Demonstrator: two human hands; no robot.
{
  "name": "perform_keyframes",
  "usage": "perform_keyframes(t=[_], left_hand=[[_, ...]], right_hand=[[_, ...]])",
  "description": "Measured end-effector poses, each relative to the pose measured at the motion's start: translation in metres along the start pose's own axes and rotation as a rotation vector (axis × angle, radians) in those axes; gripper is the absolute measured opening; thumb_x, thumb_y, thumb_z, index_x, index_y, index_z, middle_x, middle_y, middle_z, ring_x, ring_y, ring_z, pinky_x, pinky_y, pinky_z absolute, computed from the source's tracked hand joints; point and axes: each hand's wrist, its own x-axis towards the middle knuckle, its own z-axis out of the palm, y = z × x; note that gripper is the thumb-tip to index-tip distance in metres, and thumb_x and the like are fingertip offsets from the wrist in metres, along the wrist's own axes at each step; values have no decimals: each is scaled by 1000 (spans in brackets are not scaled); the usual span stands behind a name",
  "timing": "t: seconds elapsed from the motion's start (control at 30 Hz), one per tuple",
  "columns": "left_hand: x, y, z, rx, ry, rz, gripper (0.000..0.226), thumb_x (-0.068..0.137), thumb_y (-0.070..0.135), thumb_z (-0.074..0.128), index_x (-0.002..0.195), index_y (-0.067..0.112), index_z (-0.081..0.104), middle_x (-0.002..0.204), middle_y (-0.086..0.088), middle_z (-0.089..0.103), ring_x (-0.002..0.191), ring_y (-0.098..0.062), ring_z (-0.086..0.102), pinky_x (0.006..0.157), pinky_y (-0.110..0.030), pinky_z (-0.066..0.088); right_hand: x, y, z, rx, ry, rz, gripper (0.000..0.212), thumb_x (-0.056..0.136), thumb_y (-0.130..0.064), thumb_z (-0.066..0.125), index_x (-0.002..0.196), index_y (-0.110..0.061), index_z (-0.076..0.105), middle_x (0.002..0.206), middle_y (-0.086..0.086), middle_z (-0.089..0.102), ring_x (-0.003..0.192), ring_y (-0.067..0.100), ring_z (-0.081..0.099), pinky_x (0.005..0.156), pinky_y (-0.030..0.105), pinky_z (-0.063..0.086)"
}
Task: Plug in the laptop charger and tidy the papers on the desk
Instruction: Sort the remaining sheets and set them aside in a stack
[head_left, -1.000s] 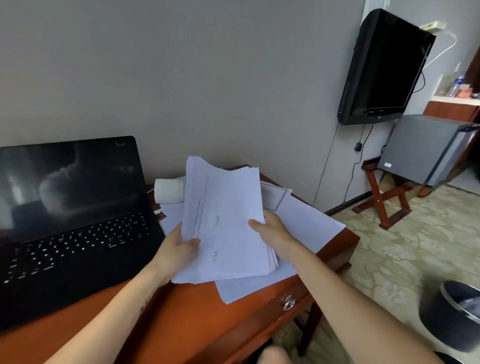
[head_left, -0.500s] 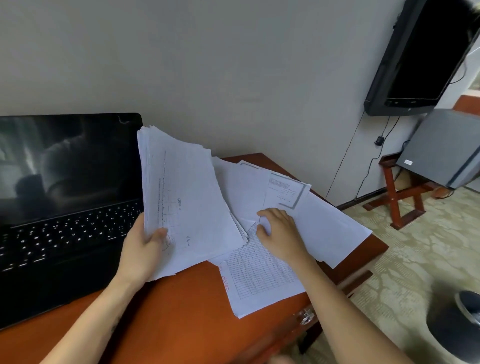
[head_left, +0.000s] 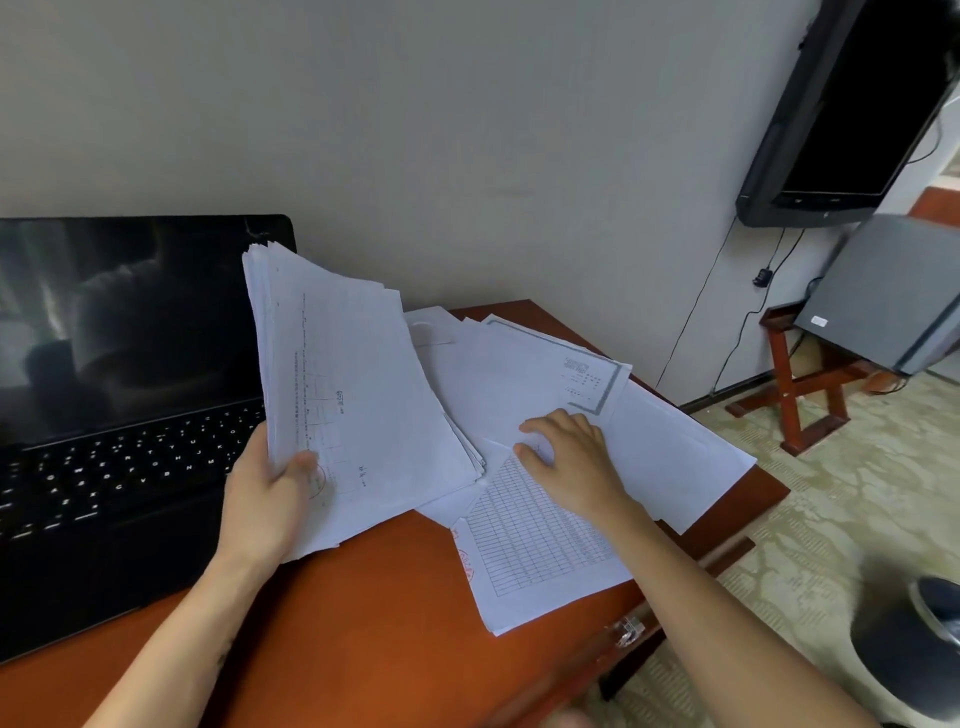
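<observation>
L hand (head_left: 265, 499) grips a thick stack of white printed papers (head_left: 358, 395), tilted up off the reddish-brown wooden counter (head_left: 363, 623): thumb on front, fingers hidden behind. R hand (head_left: 571, 457) lies flat, fingers spread, on loose white sheets (head_left: 519, 374) fanned over the counter's right end, partly covering a gridded table sheet (head_left: 540, 545). Stack hides a corner of the open black laptop (head_left: 104, 415), which is cut off at frame's left edge. Print too small to read.

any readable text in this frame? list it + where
None legible enough to quote.
paper stack: printed lines, too small.
gridded sheet: table entries, red stamp, blurred.
bordered sheet: print block, blurred.
laptop keyboard: lit key legends, too small.
grey cabinet's white label: unreadable.
</observation>
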Motion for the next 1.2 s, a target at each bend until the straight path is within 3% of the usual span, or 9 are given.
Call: perform_keyframes(t=[0.07,0.23,0.33,0.43,0.53,0.77,0.9,1.03,1.2], left_hand=[[1,0,-2,-4,-1,4,41,104,6,54,125,41,57,118,15,67,109,-7,63,90,-36,50],[0,6,-12,-28,17,13,42,104,5,54,126,41,56,119,17,67,112,-9,63,96,-38,50],[-6,8,-21,-46,32,9,45,104,5,54,115,48,58,119,16,67,114,-13,64,99,-39,50],[-14,8,-33,-50,46,12,45,104,5,54,118,48,58,121,13,68,114,-12,64,97,-37,50],[-23,8,-44,-37,75,11,40,104,5,53,122,41,57,117,16,67,110,-5,63,86,-28,49],[-33,4,-63,-52,140,-1,38,105,5,53,128,35,55,115,19,65,106,-1,61,86,-26,47],[-31,1,-64,-47,139,-29,39,105,6,54,131,35,55,115,20,64,109,-10,62,94,-34,46],[-30,-2,-66,-28,131,-47,41,105,7,54,138,32,55,117,17,65,112,-13,62,92,-31,47],[-30,-3,-66,-23,130,-52,43,105,7,54,142,30,54,121,15,64,116,-15,61,95,-32,46]], right_hand=[[-2,0,1,-31,60,-19,31,95,-49,57,120,-30,63,118,-12,57,115,13,47,103,33,36],[-4,-6,-3,-80,78,-181,27,95,-37,57,119,-25,63,122,-8,55,116,15,45,103,35,37],[-4,-14,-12,-101,-13,-372,34,98,-41,56,126,-23,63,128,-8,58,120,14,50,103,25,34],[-4,-26,-24,-12,-217,-326,56,96,-52,61,145,-26,52,147,-10,49,134,7,43,107,18,30],[1,-36,-32,-70,-292,-385,66,94,-57,60,151,-28,45,154,-11,44,139,5,40,108,16,27],[18,-46,-41,-417,-374,-579,64,104,-53,43,156,-16,35,153,2,49,134,22,52,104,38,46],[19,-44,-46,-443,-396,-607,68,103,-58,36,158,-18,29,148,2,54,127,21,58,101,36,50],[28,-43,-43,-565,-373,-760,63,106,-55,33,155,-15,30,121,4,69,99,19,68,83,30,53],[31,-48,-35,-662,-351,-830,61,109,-46,26,158,-10,25,137,8,61,112,24,65,89,35,54]])
